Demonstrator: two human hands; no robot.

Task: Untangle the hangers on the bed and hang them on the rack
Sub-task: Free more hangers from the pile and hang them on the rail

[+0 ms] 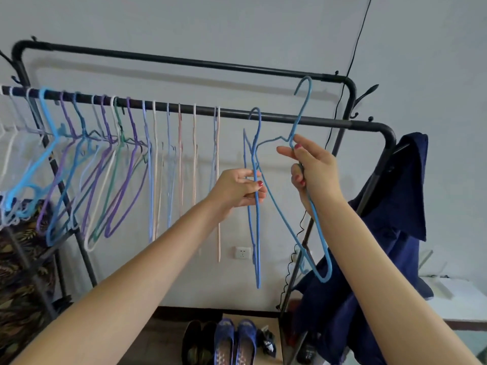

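From my head camera: my left hand (241,188) pinches a darker blue hanger (257,206) whose hook sits at the front rail (290,117) of the rack; whether it rests on it I cannot tell. At three o'clock of it, my right hand (313,167) grips a lighter blue hanger (295,143), its hook raised above that rail. Many pastel hangers (105,159) hang at nine o'clock.

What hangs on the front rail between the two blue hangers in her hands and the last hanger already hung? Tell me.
Nothing: in the head view the front rail is bare between the last hung hanger and the left hand's blue hanger.
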